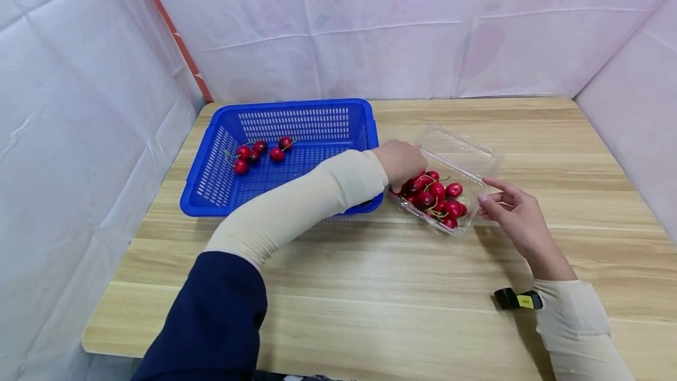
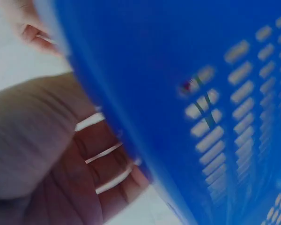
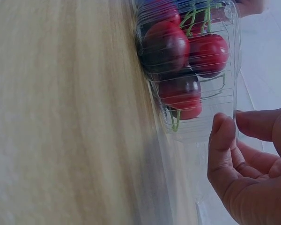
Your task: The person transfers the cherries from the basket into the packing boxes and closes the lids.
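A clear plastic clamshell box stands on the table with its lid folded back, holding several red cherries with green stems. My left hand reaches across the basket's right side to the left end of the box, fingers down at the cherries. In the left wrist view the blue basket wall hides those fingertips, so whether they hold a cherry does not show. At the box's right end, my right hand pinches the rim between thumb and fingers; cherries show through the ribbed wall.
A blue perforated basket stands left of the box, with several cherries in its left and back part. My left forearm crosses over its front right corner. White sheeting hangs behind and beside the wooden table.
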`<control>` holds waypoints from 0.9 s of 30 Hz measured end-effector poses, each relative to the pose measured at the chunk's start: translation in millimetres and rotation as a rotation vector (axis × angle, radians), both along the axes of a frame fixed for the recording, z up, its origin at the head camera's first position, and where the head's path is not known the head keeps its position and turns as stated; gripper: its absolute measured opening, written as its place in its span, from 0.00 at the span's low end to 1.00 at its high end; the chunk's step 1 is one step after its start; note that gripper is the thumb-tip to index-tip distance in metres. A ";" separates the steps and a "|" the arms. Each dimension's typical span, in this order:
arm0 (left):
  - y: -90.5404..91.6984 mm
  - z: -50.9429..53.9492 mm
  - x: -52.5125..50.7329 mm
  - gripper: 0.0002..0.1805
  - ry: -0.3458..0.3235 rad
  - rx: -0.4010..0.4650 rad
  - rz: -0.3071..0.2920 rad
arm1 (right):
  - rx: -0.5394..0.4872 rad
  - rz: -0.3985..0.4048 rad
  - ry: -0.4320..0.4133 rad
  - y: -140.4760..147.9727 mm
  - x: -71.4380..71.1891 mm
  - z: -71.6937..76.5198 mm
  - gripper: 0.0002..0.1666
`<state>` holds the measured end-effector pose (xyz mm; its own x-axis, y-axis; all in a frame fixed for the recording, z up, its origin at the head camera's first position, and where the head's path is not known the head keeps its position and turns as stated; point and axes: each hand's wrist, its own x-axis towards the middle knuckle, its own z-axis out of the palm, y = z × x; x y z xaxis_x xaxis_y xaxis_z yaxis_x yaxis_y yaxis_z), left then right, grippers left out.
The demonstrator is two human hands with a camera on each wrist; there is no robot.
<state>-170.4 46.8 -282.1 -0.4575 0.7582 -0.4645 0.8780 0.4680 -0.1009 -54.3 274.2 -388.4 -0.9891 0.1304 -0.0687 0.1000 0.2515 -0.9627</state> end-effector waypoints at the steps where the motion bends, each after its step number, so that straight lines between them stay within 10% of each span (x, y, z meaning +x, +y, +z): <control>1: 0.0 0.4 -0.7 0.14 -0.015 0.006 0.010 | -0.006 0.001 0.001 0.0 0.1 0.0 0.30; 16: -14.1 3.8 -1.5 0.12 0.011 -0.087 0.074 | 0.014 0.012 0.013 1.1 1.7 -1.9 0.28; 27: -9.0 5.4 -4.0 0.11 0.086 0.061 0.126 | 0.003 0.007 0.027 2.0 1.8 -2.1 0.28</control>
<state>-174.4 37.8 -276.7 -0.5865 0.7182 -0.3745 0.8016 0.5810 -0.1410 -52.5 276.2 -390.5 -0.9915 0.1235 -0.0420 0.0726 0.2554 -0.9641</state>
